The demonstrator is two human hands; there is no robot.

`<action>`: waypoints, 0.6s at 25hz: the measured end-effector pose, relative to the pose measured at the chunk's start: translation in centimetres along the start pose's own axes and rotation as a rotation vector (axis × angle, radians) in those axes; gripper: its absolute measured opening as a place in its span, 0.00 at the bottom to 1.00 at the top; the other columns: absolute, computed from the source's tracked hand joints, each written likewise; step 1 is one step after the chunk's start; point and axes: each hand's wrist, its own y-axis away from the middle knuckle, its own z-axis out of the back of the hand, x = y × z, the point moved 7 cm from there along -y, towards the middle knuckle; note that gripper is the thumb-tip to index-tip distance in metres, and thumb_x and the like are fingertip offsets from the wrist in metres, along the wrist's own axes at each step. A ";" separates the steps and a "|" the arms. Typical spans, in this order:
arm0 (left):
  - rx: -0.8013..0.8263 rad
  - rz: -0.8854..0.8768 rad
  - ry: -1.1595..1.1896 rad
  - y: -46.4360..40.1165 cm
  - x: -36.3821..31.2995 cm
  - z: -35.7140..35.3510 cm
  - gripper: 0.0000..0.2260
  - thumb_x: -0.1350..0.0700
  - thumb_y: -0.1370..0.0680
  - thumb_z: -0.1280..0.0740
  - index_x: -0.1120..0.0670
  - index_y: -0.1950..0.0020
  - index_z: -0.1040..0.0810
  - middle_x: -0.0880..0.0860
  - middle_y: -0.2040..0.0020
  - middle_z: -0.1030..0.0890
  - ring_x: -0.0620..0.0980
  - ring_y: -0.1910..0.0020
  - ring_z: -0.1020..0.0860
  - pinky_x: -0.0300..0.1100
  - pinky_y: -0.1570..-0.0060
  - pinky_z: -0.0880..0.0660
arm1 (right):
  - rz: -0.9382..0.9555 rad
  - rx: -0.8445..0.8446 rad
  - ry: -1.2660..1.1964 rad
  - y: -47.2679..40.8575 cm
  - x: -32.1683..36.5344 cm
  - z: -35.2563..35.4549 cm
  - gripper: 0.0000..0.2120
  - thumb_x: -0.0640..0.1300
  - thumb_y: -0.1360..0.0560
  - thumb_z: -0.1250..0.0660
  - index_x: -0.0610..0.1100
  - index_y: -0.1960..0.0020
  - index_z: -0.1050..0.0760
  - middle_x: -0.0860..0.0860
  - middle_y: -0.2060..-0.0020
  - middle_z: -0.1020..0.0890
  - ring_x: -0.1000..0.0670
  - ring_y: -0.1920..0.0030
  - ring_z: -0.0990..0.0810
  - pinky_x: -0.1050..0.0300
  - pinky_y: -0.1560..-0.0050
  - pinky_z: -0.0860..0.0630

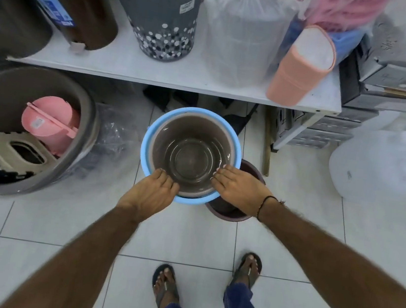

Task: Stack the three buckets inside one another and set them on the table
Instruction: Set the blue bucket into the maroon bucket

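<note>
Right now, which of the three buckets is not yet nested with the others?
The dark maroon bucket on the floor, under the right hand. The grey bucket already sits inside the blue bucket, held by both hands.

A grey-brown bucket (191, 152) sits in a light blue bucket (145, 151), beside a maroon bucket (230, 213), below the white table (155, 75) bearing a grey white-dotted basket (160, 19).
</note>
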 end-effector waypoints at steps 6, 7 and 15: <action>-0.034 -0.008 0.021 -12.3 -5.5 0.9 0.14 0.69 0.28 0.48 0.59 0.51 0.27 0.60 0.56 0.19 0.61 0.57 0.21 0.55 0.45 0.25 | 0.005 0.113 0.031 7.4 -9.0 -6.6 0.23 0.35 0.29 0.28 0.35 0.34 0.26 0.38 0.40 0.20 0.39 0.38 0.22 0.45 0.32 0.31; -0.029 -0.022 0.008 -14.2 -6.7 0.7 0.12 0.69 0.28 0.46 0.59 0.52 0.27 0.60 0.57 0.19 0.61 0.58 0.21 0.54 0.46 0.25 | 0.014 0.125 0.030 8.5 -9.9 -8.2 0.23 0.35 0.29 0.29 0.35 0.35 0.26 0.38 0.40 0.19 0.39 0.39 0.22 0.45 0.32 0.30; 0.112 -0.038 0.096 -20.3 -12.4 -1.2 0.09 0.65 0.28 0.30 0.61 0.49 0.24 0.62 0.53 0.17 0.62 0.55 0.20 0.55 0.45 0.23 | 0.061 0.248 -0.125 13.6 -13.0 -15.7 0.24 0.38 0.33 0.23 0.38 0.38 0.23 0.40 0.43 0.17 0.40 0.42 0.19 0.46 0.34 0.28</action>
